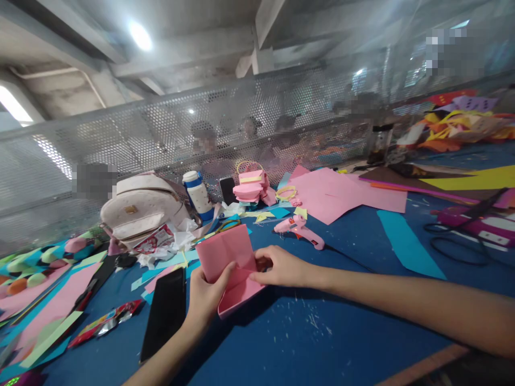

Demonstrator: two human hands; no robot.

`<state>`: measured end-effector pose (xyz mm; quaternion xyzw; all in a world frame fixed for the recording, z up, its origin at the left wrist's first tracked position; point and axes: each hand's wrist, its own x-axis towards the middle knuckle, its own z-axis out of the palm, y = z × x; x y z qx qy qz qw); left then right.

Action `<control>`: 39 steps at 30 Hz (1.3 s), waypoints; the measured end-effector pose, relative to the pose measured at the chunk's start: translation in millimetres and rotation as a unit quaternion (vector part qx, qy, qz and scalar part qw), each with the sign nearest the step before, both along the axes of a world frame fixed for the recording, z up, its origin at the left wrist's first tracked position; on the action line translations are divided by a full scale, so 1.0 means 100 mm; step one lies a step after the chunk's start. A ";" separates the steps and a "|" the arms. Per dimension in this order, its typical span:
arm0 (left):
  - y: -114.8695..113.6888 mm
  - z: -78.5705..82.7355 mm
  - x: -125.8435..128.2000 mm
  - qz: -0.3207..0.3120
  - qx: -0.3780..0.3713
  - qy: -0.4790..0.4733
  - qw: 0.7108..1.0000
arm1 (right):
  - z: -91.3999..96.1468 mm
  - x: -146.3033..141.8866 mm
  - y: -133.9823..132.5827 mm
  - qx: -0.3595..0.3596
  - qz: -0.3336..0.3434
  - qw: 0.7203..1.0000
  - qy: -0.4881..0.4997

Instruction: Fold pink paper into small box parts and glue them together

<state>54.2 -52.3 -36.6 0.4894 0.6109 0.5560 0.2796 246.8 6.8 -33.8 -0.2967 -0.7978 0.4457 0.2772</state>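
Pink paper (223, 249), plain, folded, partly open: back panel stands up, leaning slightly, lower panel spreads forward with a narrow edge along its front. Sits near view centre, over the blue table (289, 343); contact unclear.

No readable text (blurry markings on the red-and-white packet (155, 239)).

The folded pink piece (224, 249) looks like stiff matt paper to me, and the pink sheets (338, 193) near the far edge of the tabletop (317, 351) have the same flat finish. The tabletop seems smooth, though flecked with whitish bits. The glue gun (304, 232) looks like smooth plastic. Toward the left edge, a crinkled wrapper (105, 323) shines like foil. Behind the far edge, the screen (173, 128) resembles punched metal.
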 end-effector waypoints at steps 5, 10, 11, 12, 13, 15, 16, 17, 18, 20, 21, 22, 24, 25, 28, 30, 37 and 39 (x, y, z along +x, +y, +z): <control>-0.04 0.01 0.06 -0.019 -0.011 -0.015 1.000 | 0.08 -0.01 0.02 0.013 -0.037 0.999 -0.006; 0.01 0.06 0.06 -0.045 -0.026 -0.012 0.999 | 0.10 0.00 0.07 0.019 -0.065 0.997 -0.022; 0.02 0.07 0.05 -0.051 -0.032 -0.005 0.998 | 0.10 0.00 0.08 0.022 -0.070 0.997 -0.027; 0.04 0.08 0.03 -0.056 -0.036 0.005 0.998 | 0.10 0.00 0.08 0.026 -0.075 0.996 -0.031; 0.05 0.09 0.02 -0.063 -0.038 0.014 0.997 | 0.11 0.01 0.08 0.031 -0.079 0.996 -0.035; 0.08 0.11 0.01 -0.076 -0.044 0.025 0.996 | 0.12 0.01 0.07 0.039 -0.081 0.995 -0.042; 0.08 0.12 0.00 -0.080 -0.047 0.028 0.995 | 0.12 0.01 0.06 0.042 -0.080 0.995 -0.045; 0.09 0.13 0.00 -0.083 -0.051 0.028 0.995 | 0.13 0.01 0.05 0.045 -0.077 0.995 -0.047; 0.09 0.14 0.01 -0.083 -0.055 0.023 0.995 | 0.14 0.00 0.04 0.048 -0.072 0.995 -0.048; 0.09 0.16 0.01 -0.090 -0.063 0.008 0.994 | 0.16 0.00 0.03 0.054 -0.063 0.995 -0.049; 0.08 0.18 0.00 -0.101 -0.068 -0.003 0.993 | 0.17 0.00 0.04 0.054 -0.055 0.996 -0.047; 0.08 0.19 -0.01 -0.119 -0.074 -0.017 0.990 | 0.19 0.00 0.04 0.049 -0.044 0.997 -0.036; 0.08 0.22 -0.05 -0.166 -0.096 -0.050 0.980 | 0.24 0.02 0.05 0.031 -0.027 0.999 0.012; 0.08 0.23 -0.09 -0.191 -0.111 -0.068 0.973 | 0.27 0.03 0.06 0.031 -0.023 0.998 0.047; 0.08 0.23 -0.21 -0.246 -0.157 -0.135 0.947 | 0.39 0.10 0.03 0.136 -0.014 0.983 0.123; 0.09 0.20 -0.29 -0.274 -0.180 -0.183 0.927 | 0.48 0.15 -0.02 0.271 0.018 0.957 0.107; 0.09 0.03 -0.35 -0.337 -0.227 -0.209 0.889 | 0.65 0.12 -0.21 0.480 0.213 0.848 -0.077; 0.11 -0.02 -0.35 -0.341 -0.224 -0.198 0.891 | 0.66 0.07 -0.23 0.476 0.245 0.841 -0.076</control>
